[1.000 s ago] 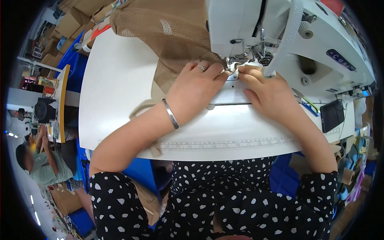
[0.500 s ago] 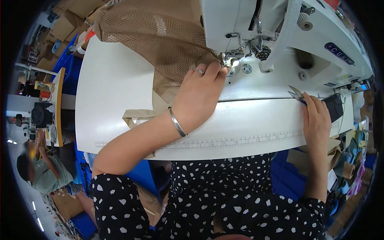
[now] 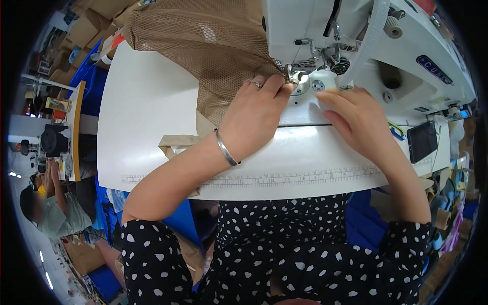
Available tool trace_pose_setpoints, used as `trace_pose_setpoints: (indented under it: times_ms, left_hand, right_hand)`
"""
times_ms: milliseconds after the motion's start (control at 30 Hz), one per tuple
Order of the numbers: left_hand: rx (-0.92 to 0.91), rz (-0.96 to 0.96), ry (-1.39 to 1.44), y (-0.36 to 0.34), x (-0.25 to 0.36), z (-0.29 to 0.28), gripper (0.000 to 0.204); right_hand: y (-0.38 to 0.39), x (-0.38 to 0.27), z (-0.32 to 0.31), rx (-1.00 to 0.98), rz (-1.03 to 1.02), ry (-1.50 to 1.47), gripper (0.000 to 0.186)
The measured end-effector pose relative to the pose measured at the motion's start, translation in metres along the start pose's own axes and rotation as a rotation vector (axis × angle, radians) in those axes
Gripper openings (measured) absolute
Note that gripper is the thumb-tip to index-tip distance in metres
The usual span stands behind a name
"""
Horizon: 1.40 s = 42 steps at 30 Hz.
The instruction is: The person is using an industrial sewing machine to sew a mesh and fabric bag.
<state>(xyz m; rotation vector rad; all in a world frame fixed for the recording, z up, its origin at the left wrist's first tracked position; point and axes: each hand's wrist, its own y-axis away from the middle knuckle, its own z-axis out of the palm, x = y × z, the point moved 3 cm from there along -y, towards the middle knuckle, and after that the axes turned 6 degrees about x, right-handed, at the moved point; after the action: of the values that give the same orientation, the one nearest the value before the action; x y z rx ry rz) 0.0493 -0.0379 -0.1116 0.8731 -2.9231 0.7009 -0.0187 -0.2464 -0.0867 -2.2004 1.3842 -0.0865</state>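
My left hand [image 3: 254,114], bent at the fingers, grips the brown mesh fabric [image 3: 208,56] right at the presser foot [image 3: 300,68] of a white sewing machine [image 3: 292,28]. A beige strip [image 3: 178,142] lies beneath and beside my left forearm. My right hand [image 3: 358,122] is over the machine bed [image 3: 305,114], right of the needle plate, fingers stretched toward it and thumb apart, with nothing visible in it. Scissors [image 3: 397,133] lie just right of my right hand, partly hidden behind it.
A black phone [image 3: 422,141] lies at the right of the white table [image 3: 137,122], which has a printed ruler along its front edge. Blue bins [image 3: 90,94] and cardboard boxes [image 3: 86,28] stand at the left, where a co-worker [image 3: 56,213] sits at another machine.
My right hand went from the needle out to the scissors half a second ago, and has since moved back left over the bed. My left hand stays at the presser foot on the fabric.
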Motion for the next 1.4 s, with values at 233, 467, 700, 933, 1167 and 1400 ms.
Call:
trace_pose_setpoints:
  times_ms: [233, 467, 700, 933, 1167, 1400]
  left_hand:
    - [0.044, 0.034, -0.021, 0.0, 0.0, 0.001, 0.043]
    - [0.069, 0.057, -0.043, 0.001, 0.001, 0.001, 0.043]
    - [-0.038, 0.008, -0.056, 0.002, 0.001, 0.001, 0.055]
    - [-0.046, 0.013, -0.073, 0.002, 0.002, 0.0, 0.055]
    - [0.008, 0.011, -0.005, 0.005, -0.002, 0.001, 0.052]
    - [0.066, 0.03, -0.026, 0.008, 0.006, 0.003, 0.048]
  right_hand:
    - [-0.021, 0.018, 0.039, 0.043, 0.014, -0.085, 0.03]
    - [-0.016, 0.019, 0.042, 0.094, -0.008, -0.101, 0.03]
    - [-0.018, 0.018, 0.044, 0.118, -0.01, -0.177, 0.036]
    - [-0.017, 0.011, 0.034, 0.062, 0.023, -0.064, 0.033]
    - [0.063, -0.002, -0.052, 0.034, 0.299, 0.473, 0.032]
    - [0.094, 0.022, -0.044, 0.034, 0.294, 0.505, 0.032]
